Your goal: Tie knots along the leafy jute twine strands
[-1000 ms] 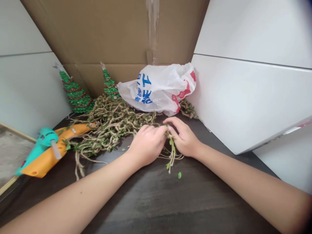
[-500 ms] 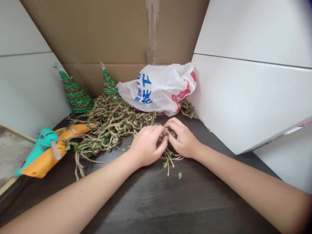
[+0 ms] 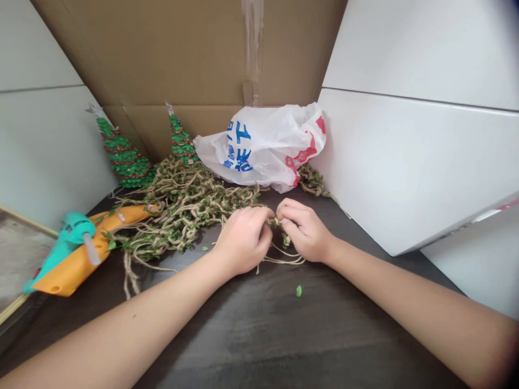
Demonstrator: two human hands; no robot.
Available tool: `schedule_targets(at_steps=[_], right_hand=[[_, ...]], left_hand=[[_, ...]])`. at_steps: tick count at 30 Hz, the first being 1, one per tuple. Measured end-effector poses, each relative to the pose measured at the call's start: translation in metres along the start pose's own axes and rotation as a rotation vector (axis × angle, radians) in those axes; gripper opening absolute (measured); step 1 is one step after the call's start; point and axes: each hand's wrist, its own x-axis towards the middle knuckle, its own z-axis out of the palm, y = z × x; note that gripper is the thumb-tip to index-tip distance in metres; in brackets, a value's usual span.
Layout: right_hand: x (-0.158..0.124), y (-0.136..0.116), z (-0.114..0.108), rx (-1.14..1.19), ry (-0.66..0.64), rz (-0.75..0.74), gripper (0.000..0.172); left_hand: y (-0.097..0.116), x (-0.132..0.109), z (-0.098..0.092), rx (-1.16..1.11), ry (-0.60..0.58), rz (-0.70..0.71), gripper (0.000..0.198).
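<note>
Leafy ends that hung below the fingers half a second ago are no longer there, and the leafy twine is now between both hands, just above the table. Right hand seems to pinch it between thumb and fingers; left hand has its fingertips beside it, but whether they grip I cannot tell. This piece I judge unfinished, because loose cords trail under it. Near it, many knotted strands lie in the pile; how many remain is not visible. Behind are the plastic bag and cardboard.
</note>
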Motion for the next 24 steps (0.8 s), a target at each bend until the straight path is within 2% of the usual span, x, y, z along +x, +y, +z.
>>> schedule_targets(at_steps=[11, 18, 24], right_hand=[[0.001, -0.0009, -0.0001, -0.051, -0.048, 0.004, 0.027], [-0.0005, -0.0009, 0.0017, -0.087, 0.035, 0.053, 0.007], [0.0005, -0.0007, 0.0024, -0.085, 0.031, 0.037, 0.016]], left_hand=[[0.0012, 0.0012, -0.0024, 0.013, 0.016, -0.041, 0.015], [0.002, 0.0027, -0.0023, 0.051, -0.034, -0.037, 0.018], [0.0044, 0.0032, -0.0047, 0.113, -0.076, -0.052, 0.025]])
